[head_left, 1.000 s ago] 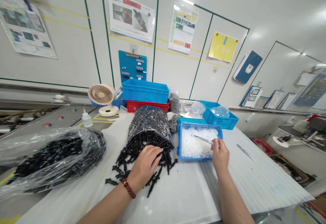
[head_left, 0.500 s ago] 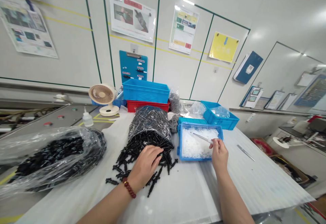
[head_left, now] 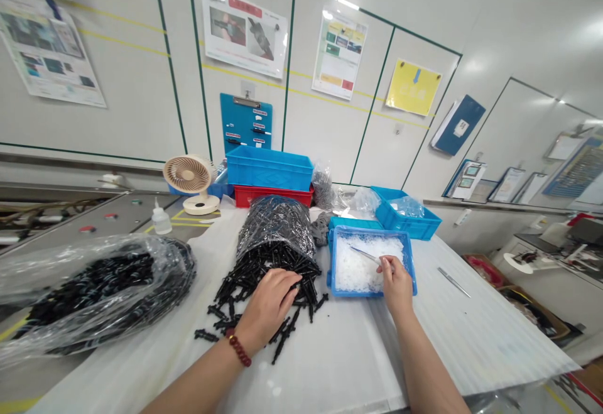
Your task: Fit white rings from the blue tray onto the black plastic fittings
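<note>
My left hand (head_left: 268, 310) rests on a heap of black plastic parts (head_left: 230, 304) spilling from a transparent bag (head_left: 276, 228). Its fingers curl over the parts, and I cannot tell whether it grips any. My right hand (head_left: 396, 285) pinches metal tweezers (head_left: 366, 256) above a blue tray (head_left: 372, 293). The tweezer tips point into small white pieces (head_left: 362, 269) filling the tray, and the hand sits just inside the tray's near right corner. Whether the tips hold a piece is too small to tell.
A second pair of tweezers (head_left: 453, 282) lies right of the tray on the white table (head_left: 475, 338). A bulging bag of black parts (head_left: 94, 288) lies at the left. Behind stand blue crates (head_left: 268, 169), a red crate (head_left: 273, 196), a fan (head_left: 188, 175) and a dropper bottle (head_left: 161, 220).
My right hand and tweezers have moved left over the tray, with the tips now further into it. My left hand stays in the same place on the black parts.
</note>
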A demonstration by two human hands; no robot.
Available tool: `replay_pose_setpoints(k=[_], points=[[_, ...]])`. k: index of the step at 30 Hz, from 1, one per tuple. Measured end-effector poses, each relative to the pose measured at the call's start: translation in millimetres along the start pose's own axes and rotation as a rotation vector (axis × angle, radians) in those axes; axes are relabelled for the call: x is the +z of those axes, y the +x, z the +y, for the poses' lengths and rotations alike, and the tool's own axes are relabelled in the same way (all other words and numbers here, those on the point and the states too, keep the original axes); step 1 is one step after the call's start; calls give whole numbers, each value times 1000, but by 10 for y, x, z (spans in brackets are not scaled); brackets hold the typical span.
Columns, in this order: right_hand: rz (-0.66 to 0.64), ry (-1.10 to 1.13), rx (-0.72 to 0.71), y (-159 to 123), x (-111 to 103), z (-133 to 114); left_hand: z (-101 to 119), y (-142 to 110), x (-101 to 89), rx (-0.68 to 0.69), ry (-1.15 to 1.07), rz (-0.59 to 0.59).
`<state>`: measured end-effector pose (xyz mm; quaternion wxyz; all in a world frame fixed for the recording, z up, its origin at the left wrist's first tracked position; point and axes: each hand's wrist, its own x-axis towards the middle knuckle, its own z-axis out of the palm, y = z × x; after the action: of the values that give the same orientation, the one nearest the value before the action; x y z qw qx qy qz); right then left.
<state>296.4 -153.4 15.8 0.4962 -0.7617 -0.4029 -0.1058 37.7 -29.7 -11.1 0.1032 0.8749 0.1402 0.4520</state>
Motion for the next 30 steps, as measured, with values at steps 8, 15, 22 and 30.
replay_pose_setpoints(k=[8,15,22,30], points=[[117,385,205,33,-49,-8,18,6,-12,5,-16,7],[13,491,147,-46,-80,-160,43,7,-8,-23,-7,-51],[-350,408,12,-280,68,-368,15,-6,81,-67,122,-204],[-481,297,-89,-394,179,-436,40,-27,123,2,148,-280]])
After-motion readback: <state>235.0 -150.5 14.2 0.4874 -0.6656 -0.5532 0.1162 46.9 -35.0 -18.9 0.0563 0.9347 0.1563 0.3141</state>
